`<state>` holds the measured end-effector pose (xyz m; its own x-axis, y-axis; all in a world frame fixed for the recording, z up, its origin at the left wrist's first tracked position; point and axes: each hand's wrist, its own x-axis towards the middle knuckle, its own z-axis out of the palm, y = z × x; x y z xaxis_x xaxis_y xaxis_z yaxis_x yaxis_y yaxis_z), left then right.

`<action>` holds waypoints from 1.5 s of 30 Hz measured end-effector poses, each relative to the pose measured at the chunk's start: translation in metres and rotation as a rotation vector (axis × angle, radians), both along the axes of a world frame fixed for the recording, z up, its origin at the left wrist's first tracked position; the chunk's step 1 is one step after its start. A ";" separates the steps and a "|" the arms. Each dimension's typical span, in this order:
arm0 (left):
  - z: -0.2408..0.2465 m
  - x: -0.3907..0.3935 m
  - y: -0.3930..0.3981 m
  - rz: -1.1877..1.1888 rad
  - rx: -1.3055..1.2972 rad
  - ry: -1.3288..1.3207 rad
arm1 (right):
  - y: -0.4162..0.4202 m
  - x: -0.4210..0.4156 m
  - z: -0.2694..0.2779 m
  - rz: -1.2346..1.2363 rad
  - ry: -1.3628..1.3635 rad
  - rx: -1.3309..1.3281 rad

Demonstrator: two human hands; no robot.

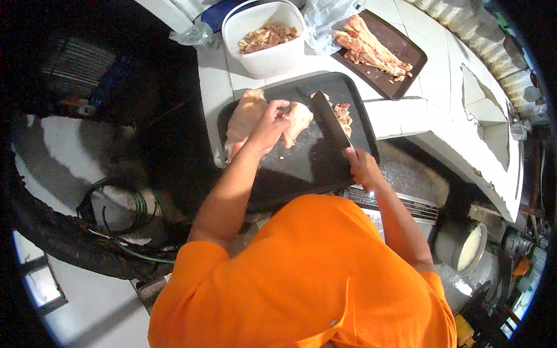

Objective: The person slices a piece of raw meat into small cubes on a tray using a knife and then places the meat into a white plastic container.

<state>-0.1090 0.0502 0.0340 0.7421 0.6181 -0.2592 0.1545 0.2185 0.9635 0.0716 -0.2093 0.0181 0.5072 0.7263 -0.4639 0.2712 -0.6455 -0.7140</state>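
A large piece of pale raw chicken (244, 117) lies on the left part of a dark tray (300, 163). My left hand (270, 126) reaches over it, its fingers curled on a smaller raw chicken piece (298, 121) beside it. Where the two pieces meet is hidden under that hand. In my right hand (364, 167) is the handle of a wide-bladed knife (331, 117). Its blade points away from me across the tray, apart from the smaller piece. Cut bits of chicken (343, 117) lie just right of the blade.
A white bucket (272, 63) of cut meat stands behind the tray. Farther right, a brown tray (407, 52) holds a bony carcass piece (370, 48) near a clear plastic bag (324, 26). White tiled counter (394, 117) continues right. A coiled green hose (139, 206) lies lower left.
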 end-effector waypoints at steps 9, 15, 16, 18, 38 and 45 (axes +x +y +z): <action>-0.017 0.005 -0.032 -0.125 1.172 0.420 | 0.000 0.001 0.008 0.020 -0.015 0.023; -0.039 0.014 -0.015 -0.129 1.163 0.393 | 0.002 0.002 0.008 0.033 -0.003 0.007; -0.040 0.015 -0.012 -0.138 1.174 0.384 | 0.002 0.003 0.008 0.037 0.002 -0.001; -0.037 0.016 -0.007 -0.115 0.994 0.416 | 0.002 0.006 0.007 0.034 0.014 -0.008; -0.076 0.017 0.027 0.130 0.597 0.629 | 0.000 0.018 -0.003 0.077 0.016 0.021; -0.042 0.033 0.012 0.047 0.659 0.695 | 0.001 0.015 0.013 0.116 -0.009 -0.005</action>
<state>-0.0755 0.0622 -0.0083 0.5239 0.8224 -0.2219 0.7428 -0.3136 0.5916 0.0867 -0.2082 0.0311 0.4238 0.7782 -0.4634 0.3510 -0.6127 -0.7081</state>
